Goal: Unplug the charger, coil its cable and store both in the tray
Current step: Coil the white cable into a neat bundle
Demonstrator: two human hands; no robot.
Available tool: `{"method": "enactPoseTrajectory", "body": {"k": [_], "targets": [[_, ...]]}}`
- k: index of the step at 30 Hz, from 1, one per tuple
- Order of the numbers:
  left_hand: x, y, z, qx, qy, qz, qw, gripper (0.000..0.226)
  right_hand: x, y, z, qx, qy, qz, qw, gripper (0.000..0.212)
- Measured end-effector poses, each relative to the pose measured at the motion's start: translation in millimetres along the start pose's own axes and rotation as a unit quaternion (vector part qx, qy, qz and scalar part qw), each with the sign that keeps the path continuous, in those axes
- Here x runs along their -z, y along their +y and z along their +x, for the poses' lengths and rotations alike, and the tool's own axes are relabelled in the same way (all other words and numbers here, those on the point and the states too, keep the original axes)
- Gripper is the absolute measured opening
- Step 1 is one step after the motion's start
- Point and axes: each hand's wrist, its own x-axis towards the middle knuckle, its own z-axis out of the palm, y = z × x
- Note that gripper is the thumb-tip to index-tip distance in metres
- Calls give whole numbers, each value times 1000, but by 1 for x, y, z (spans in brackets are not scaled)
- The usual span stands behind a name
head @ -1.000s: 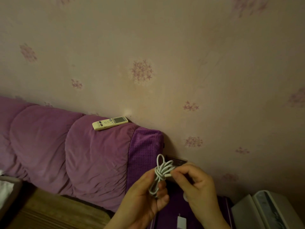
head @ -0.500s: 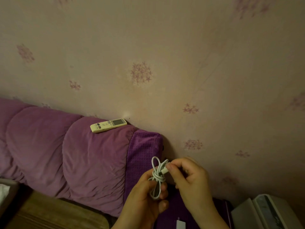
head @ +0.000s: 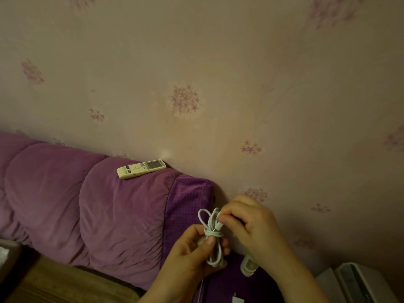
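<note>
A white charger cable (head: 211,237) is bunched into a small coil of loops at the lower middle of the view. My left hand (head: 192,256) grips the coil around its middle, thumb pressed on the wrap. My right hand (head: 251,224) pinches the cable's free end, its small plug tip showing beside the coil. A small white object (head: 237,300), possibly the charger block, shows at the bottom edge; I cannot tell for sure. No tray can be made out.
A purple padded headboard (head: 105,211) runs along the wallpapered wall, with a cream remote control (head: 141,169) lying on top of it. A white oval object (head: 248,265) sits on purple fabric below my right hand. A white appliance (head: 358,283) stands at the bottom right.
The view has shifted slightly. My right hand has brought the cable's end around the middle of the coil, and the loops now look tighter.
</note>
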Motion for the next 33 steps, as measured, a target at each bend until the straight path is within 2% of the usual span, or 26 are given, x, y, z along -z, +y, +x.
{"method": "enactPoseTrajectory", "body": {"k": [3, 6, 8, 10, 12, 14, 17, 21, 23, 26, 33], "targets": [[-3, -6, 3, 35, 16, -22, 999, 23, 8, 4, 12, 13, -89, -11, 996, 11], [-7, -13, 3, 63, 28, 0, 998, 17, 13, 6, 24, 28, -214, -28, 976, 12], [-8, -16, 3, 75, 48, 15, 996, 21, 7, 5, 27, 36, -253, -57, 965, 10], [-6, -16, 4, 74, 67, 7, 995, 25, -2, 4, 26, 14, -218, -52, 974, 9], [-3, -12, 7, 68, 76, -16, 995, 28, -11, 4, 24, -17, -149, -23, 988, 7], [-2, -9, 8, 66, 61, -49, 995, 25, -14, 6, 24, -50, -104, 22, 993, 11], [-1, -6, 8, 68, 22, -95, 993, 25, -15, 11, 25, -72, -86, 74, 991, 13], [6, -3, 8, 50, -3, -80, 996, 28, -16, 16, 25, -46, -86, 130, 987, 11], [7, -2, 8, 35, 7, -42, 998, 28, -14, 18, 27, -23, -105, 130, 986, 9], [7, -2, 7, 21, 35, 10, 999, 42, -10, 22, 32, -4, -147, 117, 982, 4], [3, -6, 1, 61, 38, -11, 997, 30, -10, 28, 36, 5, -227, 93, 969, 5]]}}
